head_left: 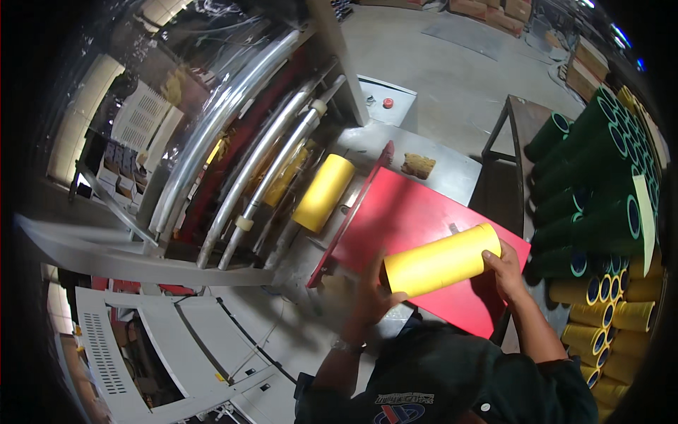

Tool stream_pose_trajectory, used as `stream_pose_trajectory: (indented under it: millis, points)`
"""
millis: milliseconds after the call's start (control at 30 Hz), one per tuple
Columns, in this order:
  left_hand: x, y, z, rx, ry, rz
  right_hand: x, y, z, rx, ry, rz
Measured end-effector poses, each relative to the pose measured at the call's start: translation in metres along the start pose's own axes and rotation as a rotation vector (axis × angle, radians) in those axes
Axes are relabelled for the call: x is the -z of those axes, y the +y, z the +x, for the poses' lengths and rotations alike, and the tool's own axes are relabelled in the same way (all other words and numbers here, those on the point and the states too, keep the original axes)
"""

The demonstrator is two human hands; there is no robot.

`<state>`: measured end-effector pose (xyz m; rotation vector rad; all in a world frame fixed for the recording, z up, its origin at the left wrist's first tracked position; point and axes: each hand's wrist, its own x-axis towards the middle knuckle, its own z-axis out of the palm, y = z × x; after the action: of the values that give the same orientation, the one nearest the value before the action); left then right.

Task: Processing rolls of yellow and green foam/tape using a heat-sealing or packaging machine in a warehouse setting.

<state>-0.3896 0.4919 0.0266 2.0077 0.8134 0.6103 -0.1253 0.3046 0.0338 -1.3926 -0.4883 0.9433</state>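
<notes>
A wide yellow roll (441,261) lies between my hands above a red slanted board (409,205). At its left end is my left hand (371,293), thumb against the lower rim, the fingers partly shaded and blurred. My right hand (504,274) grips the other end, with the thumb on the yellow surface and the other fingers hidden behind. A slightly offset edge shows near the roll's right end. Beyond the board's left edge, a second yellow roll (325,192) sits on the machine next to its metal rollers (272,169).
To the right, a dark table (519,134) carries stacked green rolls (586,219) and yellow rolls (600,311). A grey box with a red button (388,103) stands beyond the machine. A brown block (418,165) rests on the metal surface behind the board.
</notes>
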Motion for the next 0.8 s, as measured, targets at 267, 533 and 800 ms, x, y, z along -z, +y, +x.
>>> stream_pose_trajectory:
  millis: [267,533,800]
  points:
    - [0.081,-0.112,0.16,-0.281,0.463,0.763,-0.005,-0.007,0.0,-0.021,0.033,-0.028]
    - [0.066,-0.139,0.159,-0.163,0.088,0.752,-0.009,-0.003,-0.001,-0.012,0.103,-0.049]
    - [0.055,-0.125,0.144,-0.029,0.193,0.374,-0.007,0.0,-0.001,0.081,0.086,-0.137]
